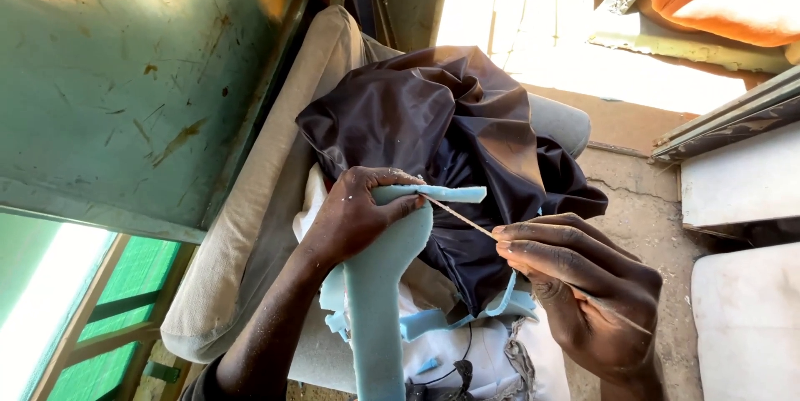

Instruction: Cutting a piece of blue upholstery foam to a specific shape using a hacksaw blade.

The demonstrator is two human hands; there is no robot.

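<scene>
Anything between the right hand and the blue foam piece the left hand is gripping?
Nothing visible blocks it. The left hand grips the blue foam strip. The right hand sits apart, joined to the foam only by a thin taut thread. The dark cloth lies behind that gap, not in it.

Left hand (354, 214) sits left of centre, wrapped around the top of the foam piece (379, 284), which runs down from it to the bottom edge. Right hand (575, 284) is lower and to the right — apart from the foam, and between the two hands a thin stick (462, 218) runs from the foam's top to the right fingertips. Behind both hands lies the bunched cloth (450, 126), draped over the cushion (250, 226) — that cushion stretches up and away along the left. Further left stands the metal panel (125, 76). Under the right hand, more foam strips (442, 322); to the right, the concrete floor (642, 218).
</scene>
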